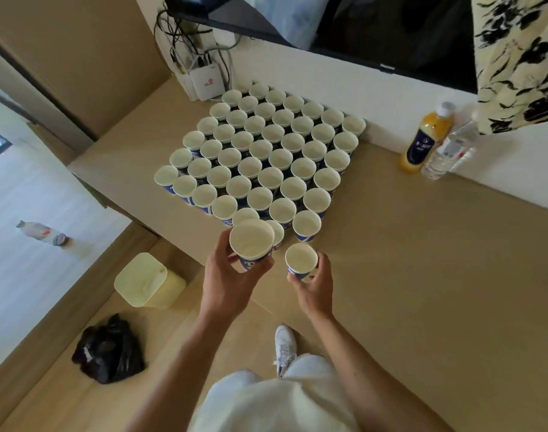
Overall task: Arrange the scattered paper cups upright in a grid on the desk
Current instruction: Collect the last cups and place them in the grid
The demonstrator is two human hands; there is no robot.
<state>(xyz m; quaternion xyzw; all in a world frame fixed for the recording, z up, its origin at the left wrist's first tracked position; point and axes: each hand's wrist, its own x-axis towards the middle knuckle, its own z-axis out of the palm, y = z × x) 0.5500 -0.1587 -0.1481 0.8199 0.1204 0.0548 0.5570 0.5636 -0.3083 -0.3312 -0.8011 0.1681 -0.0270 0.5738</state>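
Fingers (266,265) of the left hand (226,282) curl round a raised paper cup (251,243); the right hand (316,285) grips a second cup (301,260) beside the cup grid (260,151). Lower each upright onto the worktop (422,275), continuing the near row.

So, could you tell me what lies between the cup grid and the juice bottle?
In the head view, only bare desk lies between the cup grid and the orange juice bottle.
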